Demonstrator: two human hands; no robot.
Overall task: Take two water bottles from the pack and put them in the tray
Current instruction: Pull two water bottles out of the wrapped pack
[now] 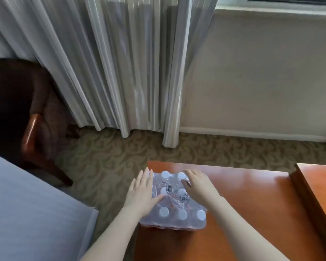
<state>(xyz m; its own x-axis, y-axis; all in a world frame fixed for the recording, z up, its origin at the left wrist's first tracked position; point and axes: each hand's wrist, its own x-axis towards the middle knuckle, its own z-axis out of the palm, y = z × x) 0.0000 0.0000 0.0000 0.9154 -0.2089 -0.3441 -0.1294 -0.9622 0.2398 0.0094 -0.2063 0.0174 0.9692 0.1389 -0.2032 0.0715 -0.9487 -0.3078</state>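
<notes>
A shrink-wrapped pack of water bottles (174, 204) with white caps stands at the left end of an orange-brown wooden table (252, 213). My left hand (142, 193) lies flat with fingers spread on the pack's left top. My right hand (198, 185) rests on the pack's far right top, fingertips pressing the plastic wrap near a cap. No bottle is out of the pack. No tray is in view.
A second wooden surface (320, 194) rises at the right edge. A grey bed (26, 213) fills the lower left. A dark wooden chair (32, 132) stands at the left by long grey curtains (120, 72). Patterned carpet (120, 157) lies beyond the table.
</notes>
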